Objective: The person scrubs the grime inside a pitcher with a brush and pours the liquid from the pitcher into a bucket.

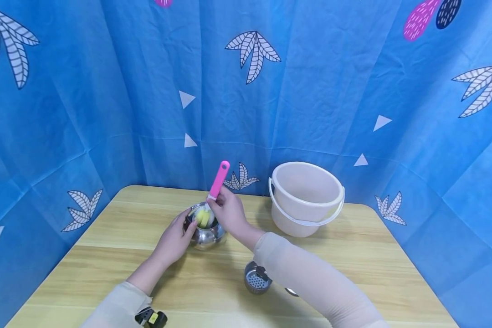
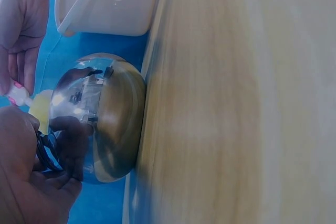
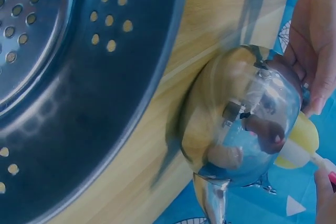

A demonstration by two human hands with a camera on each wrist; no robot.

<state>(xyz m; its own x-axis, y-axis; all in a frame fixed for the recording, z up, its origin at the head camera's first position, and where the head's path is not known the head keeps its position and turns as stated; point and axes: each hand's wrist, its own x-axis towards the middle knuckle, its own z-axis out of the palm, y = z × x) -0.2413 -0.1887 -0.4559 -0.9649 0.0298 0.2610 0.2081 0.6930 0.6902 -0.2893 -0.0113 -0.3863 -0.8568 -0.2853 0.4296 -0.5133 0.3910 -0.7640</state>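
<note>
Brush (image 1: 219, 178) in right fingers (image 1: 226, 194); pot (image 1: 207, 236) beneath

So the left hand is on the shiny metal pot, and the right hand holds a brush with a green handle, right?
Not quite: the handle is pink, not green, as the head view shows. The rest stands: left hand on the shiny metal pot, right hand holding the brush.

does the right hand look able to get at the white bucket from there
Likely yes: in the head view, nothing stands between the right hand and the white bucket, though it is holding the pink-handled brush.
</note>
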